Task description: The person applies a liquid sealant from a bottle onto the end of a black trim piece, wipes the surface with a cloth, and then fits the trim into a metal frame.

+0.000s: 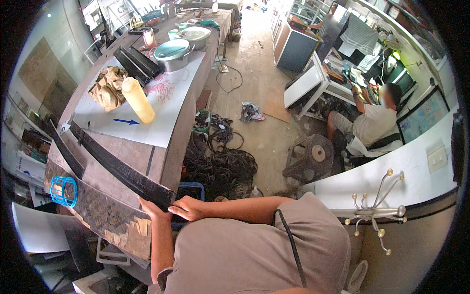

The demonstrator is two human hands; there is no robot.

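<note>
A long, flat black strip (117,164), which looks like rubber or leather, runs from the far left of the workbench to its near edge. Its near end lies between my hands. My right hand (187,208) is closed, pinching the corner of that end. My left hand (154,209) grips the lower edge just left of it; the strip partly hides its fingers. Farther left lies a second, shorter black strip (67,151). Beside the bench's left edge sits a blue plastic openwork holder (63,191).
On the bench (188,100) are a yellow squeeze bottle (137,100), crumpled brown paper (106,88) and a lidded pot (172,62). Tangled black strips (220,169) cover the floor to the right, near a fan (313,156). A seated person (374,122) works at a desk.
</note>
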